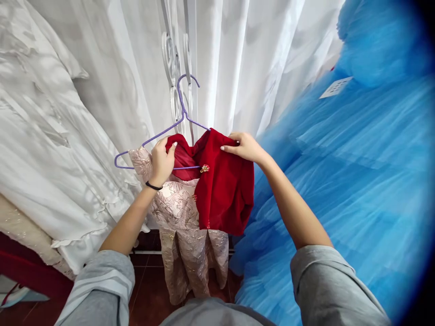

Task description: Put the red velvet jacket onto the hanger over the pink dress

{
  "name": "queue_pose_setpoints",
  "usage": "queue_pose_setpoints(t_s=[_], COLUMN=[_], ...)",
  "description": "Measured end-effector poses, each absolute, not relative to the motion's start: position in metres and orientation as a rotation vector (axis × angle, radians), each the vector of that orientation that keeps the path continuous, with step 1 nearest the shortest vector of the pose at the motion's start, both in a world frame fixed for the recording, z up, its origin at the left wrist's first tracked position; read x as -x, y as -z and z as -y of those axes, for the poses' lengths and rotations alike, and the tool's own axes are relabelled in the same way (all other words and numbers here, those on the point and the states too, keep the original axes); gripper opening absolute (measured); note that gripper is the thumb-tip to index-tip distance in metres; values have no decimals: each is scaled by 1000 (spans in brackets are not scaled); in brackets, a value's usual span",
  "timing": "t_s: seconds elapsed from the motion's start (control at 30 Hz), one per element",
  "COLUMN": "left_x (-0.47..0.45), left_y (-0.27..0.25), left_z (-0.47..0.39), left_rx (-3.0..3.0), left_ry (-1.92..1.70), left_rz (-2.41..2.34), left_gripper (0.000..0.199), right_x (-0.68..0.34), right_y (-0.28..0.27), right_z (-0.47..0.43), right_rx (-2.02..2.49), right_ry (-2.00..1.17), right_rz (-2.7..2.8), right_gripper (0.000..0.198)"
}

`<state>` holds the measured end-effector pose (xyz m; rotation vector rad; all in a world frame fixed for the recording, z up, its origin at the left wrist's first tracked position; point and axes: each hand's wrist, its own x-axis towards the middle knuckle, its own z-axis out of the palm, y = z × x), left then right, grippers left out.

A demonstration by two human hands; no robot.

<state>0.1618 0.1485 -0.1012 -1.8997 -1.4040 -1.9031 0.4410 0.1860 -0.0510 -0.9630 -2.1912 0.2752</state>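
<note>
A red velvet jacket (224,190) with small jewelled fastenings hangs over the right side of a purple hanger (162,132). Beneath it on the same hanger is a pale pink brocade dress (183,206), one shoulder of it on the hanger's left arm. My left hand (162,159) grips the jacket's collar edge near the left shoulder, thumb on top. At the right shoulder, my right hand (243,147) pinches the red velvet between thumb and fingers. The hanger's hook is up by a white metal scroll stand; whether it bears on it I cannot tell.
White gowns (44,136) hang on the left. A wide blue tulle gown (353,172) with a paper tag (336,87) fills the right. Behind are white curtains (231,59) and the white scroll stand (167,54). The floor (146,290) is dark red tile.
</note>
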Motion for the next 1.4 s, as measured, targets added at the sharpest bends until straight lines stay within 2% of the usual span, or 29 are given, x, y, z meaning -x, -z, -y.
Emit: queue_pose_setpoints(t_s=[0.07, 0.17, 0.23, 0.47, 0.57, 0.67, 0.77, 0.83, 0.93, 1.03, 1.1, 1.17, 1.27, 1.4], left_x=[-165, -170, -173, -199, -210, -195, -148, -113, -83, -88, -101, -113, -124, -130], left_y=[107, 108, 105, 106, 104, 84, 44, 18, -4, 0, 8, 15, 18, 18], left_z=[-148, -149, -150, -159, -154, -138, -131, -140, -169, -198, -210, -214, -211, -203], left_rx=[1783, 1705, 1700, 2002, 2204, 2375, 2111, 2052, 2688, 3337, 3492, 3583, 3649, 3606], left_ry=[1973, 2085, 2146, 2134, 2081, 1862, 1765, 1661, 1011, 186, 12, -52, -79, 73], left_rz=[1381, 1395, 1396, 1320, 1244, 1096, 1130, 1341, 1766, 1811, 1791, 1819, 1865, 1970], left_gripper=[26, 21, 19, 15, 16, 20, 15, 15, 22, 49, 60, 62, 55, 23], right_x=[-434, -416, -402, -386, -387, -386, -385, -383, -380, -377, -375, -375, -374, -374], right_y=[38, 22, 13, -1, 2, 8, 12, 13, 13, 13, 15, 16, 17, 15], right_z=[-192, -201, -205, -212, -215, -216, -211, -205, -197, -193, -192, -192, -192, -189], right_rx=[946, 875, 838, 808, 859, 921, 947, 979, 1069, 1168, 1196, 1200, 1184, 1205], right_ry=[-510, -891, -1039, -1476, -1360, -1144, -1068, -1058, -1039, -988, -960, -947, -950, -929], right_rz=[2229, 2239, 2268, 2498, 2516, 2406, 2309, 2264, 2184, 2110, 2072, 2037, 2014, 2037], right_gripper=[21, 43, 54, 58, 53, 43, 38, 35, 30, 26, 22, 19, 18, 24])
